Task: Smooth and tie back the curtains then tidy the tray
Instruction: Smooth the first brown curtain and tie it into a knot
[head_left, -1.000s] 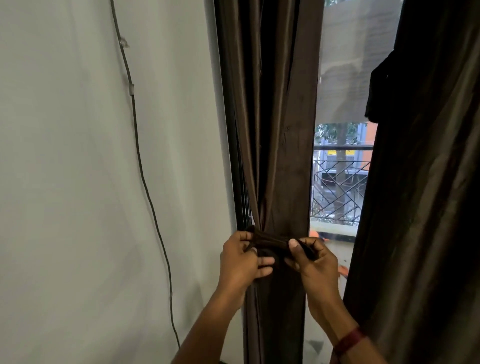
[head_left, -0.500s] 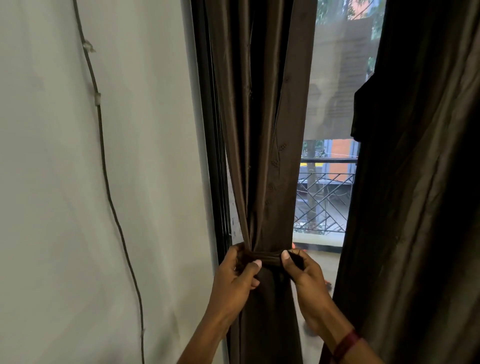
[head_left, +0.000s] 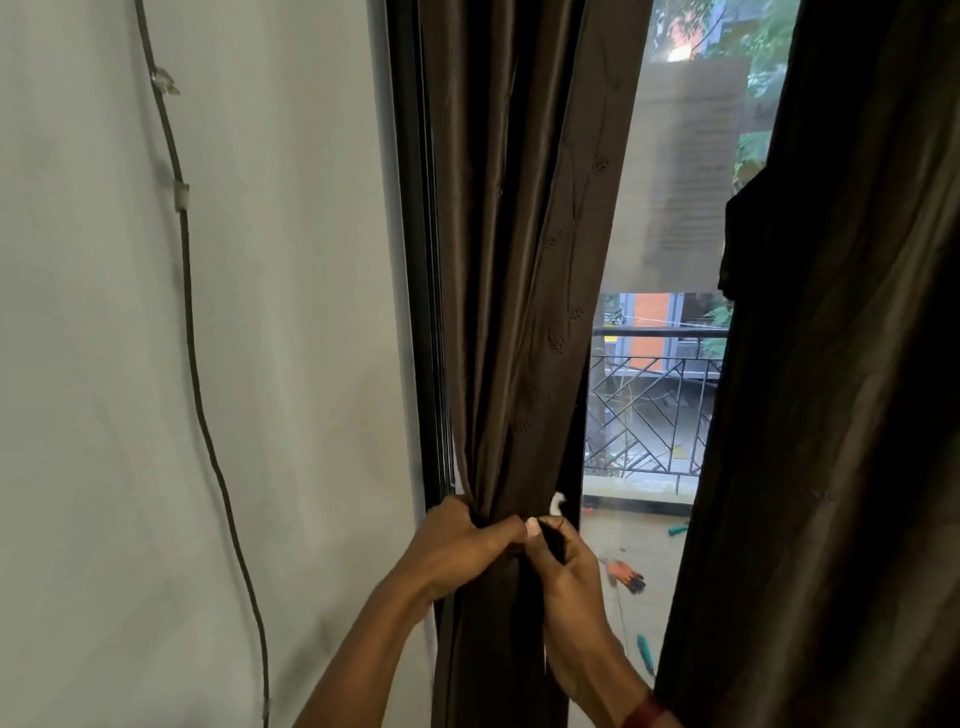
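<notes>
Both forearms rise from the bottom of the view and meet at the gathered waist of the left curtain (head_left: 514, 291), a dark brown panel hanging beside the window frame (head_left: 415, 260). The left hand (head_left: 457, 551) comes in from the left with its back to the camera, its fingers (head_left: 501, 530) curled shut around the bunched cloth and the dark tie-back band (head_left: 548, 532) at that waist. The right hand (head_left: 569, 577) angles up from the lower right (a red band (head_left: 641, 713) sits on its wrist), thumb and fingers pinched closed on the band's end, touching the left hand's fingertips. The right curtain (head_left: 841, 415) hangs loose, well apart across the glass. A thin cable (head_left: 193, 364) runs down the pale wall (head_left: 291, 364) to the left.
</notes>
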